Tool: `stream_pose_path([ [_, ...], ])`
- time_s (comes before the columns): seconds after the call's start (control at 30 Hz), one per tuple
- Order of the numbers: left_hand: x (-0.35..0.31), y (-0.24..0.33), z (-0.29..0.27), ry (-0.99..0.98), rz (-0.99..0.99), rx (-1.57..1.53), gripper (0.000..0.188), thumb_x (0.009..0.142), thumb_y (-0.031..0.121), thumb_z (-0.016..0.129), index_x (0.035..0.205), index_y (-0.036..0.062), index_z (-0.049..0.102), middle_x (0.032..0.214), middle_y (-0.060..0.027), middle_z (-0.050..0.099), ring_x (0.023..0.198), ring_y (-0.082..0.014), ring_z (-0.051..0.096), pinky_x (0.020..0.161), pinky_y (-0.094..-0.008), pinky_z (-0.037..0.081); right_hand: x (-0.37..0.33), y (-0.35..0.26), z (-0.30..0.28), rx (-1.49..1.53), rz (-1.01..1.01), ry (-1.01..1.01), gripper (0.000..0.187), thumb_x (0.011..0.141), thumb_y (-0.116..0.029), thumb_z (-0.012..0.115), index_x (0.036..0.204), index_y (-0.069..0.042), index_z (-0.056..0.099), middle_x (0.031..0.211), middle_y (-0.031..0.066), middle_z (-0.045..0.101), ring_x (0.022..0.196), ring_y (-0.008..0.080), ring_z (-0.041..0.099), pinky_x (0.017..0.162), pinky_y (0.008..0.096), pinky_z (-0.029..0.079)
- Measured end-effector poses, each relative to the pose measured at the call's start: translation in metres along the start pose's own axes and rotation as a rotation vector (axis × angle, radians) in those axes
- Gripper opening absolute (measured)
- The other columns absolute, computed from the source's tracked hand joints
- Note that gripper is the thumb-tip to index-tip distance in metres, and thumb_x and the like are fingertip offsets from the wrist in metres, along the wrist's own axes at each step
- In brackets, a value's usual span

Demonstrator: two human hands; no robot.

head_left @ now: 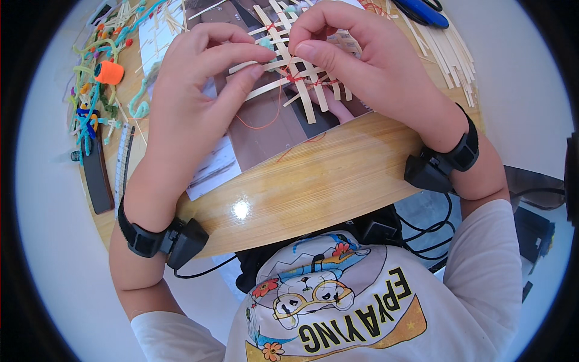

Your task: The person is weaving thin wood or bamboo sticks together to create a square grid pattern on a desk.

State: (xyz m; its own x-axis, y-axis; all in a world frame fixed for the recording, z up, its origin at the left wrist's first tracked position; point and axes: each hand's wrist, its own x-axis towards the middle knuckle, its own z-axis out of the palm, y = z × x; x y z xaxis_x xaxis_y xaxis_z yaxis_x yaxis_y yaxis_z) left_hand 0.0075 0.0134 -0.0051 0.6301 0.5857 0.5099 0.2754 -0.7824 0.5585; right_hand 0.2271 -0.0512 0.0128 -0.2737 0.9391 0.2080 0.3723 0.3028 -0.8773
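A lattice of pale, flat bamboo strips (319,99) lies at the far middle of the table, its crossings bound with red thread (292,77). Over its left side, my left hand (196,78) has thumb and forefinger brought together; what they hold, if anything, cannot be made out. My right hand (377,66) is over the right side of the lattice, pinching the thread near a bound crossing. A loose loop of that thread hangs toward me. Pale green fuzzy yarn shows behind my left fingertips. My fingers hide part of the weave.
Under the lattice lie printed picture sheets (259,145). To the left are an orange thread spool (109,72), tangled coloured pipe cleaners (90,102), a clear ruler (124,157) and a dark bar (96,175). Blue-handled scissors (425,12) and loose strips (443,54) lie far right.
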Motion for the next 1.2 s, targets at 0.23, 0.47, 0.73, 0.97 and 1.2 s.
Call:
stream_pose_path([
  [0.23,0.003,0.003,-0.001,-0.123,0.12,0.208,0.021,0.076,0.005,0.073,0.097,0.0077,0.072,0.105,-0.0068,0.061,0.1,-0.0232,0.055,0.089,-0.034,0.042,0.003,0.007,0.007,-0.03,-0.039,0.011,0.017,0.094,-0.016,0.061,0.103,-0.001,0.06,0.092,0.0082,0.062,0.082,0.0163,0.061,0.073,0.0287,0.05],
  [0.47,0.006,-0.002,0.008,-0.048,0.151,0.168,0.015,0.072,0.011,0.075,0.087,0.0097,0.071,0.094,-0.0043,0.06,0.091,-0.026,0.054,0.081,-0.0366,0.042,-0.001,0.001,0.015,0.077,0.035,0.085,0.008,0.091,-0.011,0.061,0.091,-0.003,0.061,0.075,0.0026,0.063,0.062,0.0078,0.056,0.056,0.0248,0.046],
  [0.73,0.005,-0.004,0.007,-0.029,0.14,0.119,0.013,0.078,0.011,0.071,0.088,0.0071,0.065,0.094,-0.0062,0.058,0.092,-0.0281,0.054,0.082,-0.0372,0.043,0.002,0.012,0.018,0.034,-0.106,0.126,0.014,0.088,-0.013,0.066,0.098,-0.003,0.064,0.076,0.0031,0.062,0.07,0.0105,0.059,0.065,0.0256,0.049],
  [0.97,0.002,0.002,0.003,0.003,-0.017,-0.104,0.008,0.087,0.007,0.063,0.094,0.0036,0.062,0.101,-0.006,0.057,0.098,-0.0174,0.055,0.088,-0.0296,0.041,0.001,0.012,0.014,-0.14,-0.043,0.046,0.021,0.088,-0.009,0.068,0.108,-0.004,0.066,0.084,0.0014,0.057,0.081,0.0082,0.057,0.072,0.0225,0.049],
  [1.2,0.003,0.011,-0.006,-0.031,-0.113,-0.35,0.008,0.093,0.006,0.057,0.099,0.0017,0.06,0.11,-0.0074,0.06,0.098,-0.0134,0.055,0.09,-0.0254,0.04,0.008,0.015,0.019,-0.268,-0.247,0.135,0.014,0.082,-0.015,0.071,0.092,-0.005,0.068,0.075,0.0061,0.059,0.069,0.0176,0.057,0.062,0.0315,0.046],
])
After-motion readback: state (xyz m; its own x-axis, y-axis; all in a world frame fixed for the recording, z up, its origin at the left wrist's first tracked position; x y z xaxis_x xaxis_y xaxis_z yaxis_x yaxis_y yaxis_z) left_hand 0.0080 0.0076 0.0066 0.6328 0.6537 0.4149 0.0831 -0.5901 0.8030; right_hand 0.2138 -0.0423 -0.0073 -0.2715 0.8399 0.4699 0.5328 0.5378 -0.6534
